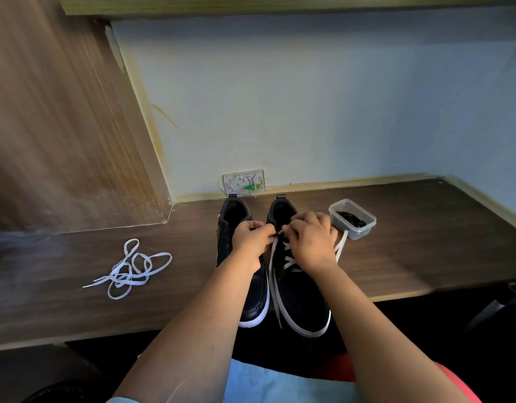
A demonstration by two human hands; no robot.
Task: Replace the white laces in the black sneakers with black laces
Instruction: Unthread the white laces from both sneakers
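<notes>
Two black sneakers with white soles stand side by side on the dark wooden desk, toes toward me. The left sneaker [252,298] has no lace in it. The right sneaker [297,295] still carries a white lace [273,274], partly loosened, with one end hanging down past the toe and another on the right side. My left hand [251,242] and my right hand [312,242] meet over the upper eyelets of the right sneaker, both pinching the white lace. A loose white lace [131,270] lies tangled on the desk to the left.
A small clear plastic tub [353,219] with black laces inside stands right of the sneakers. A white wall socket plate [243,183] sits behind them. A wooden panel rises at the left, and the desk's front edge [425,292] runs close to me.
</notes>
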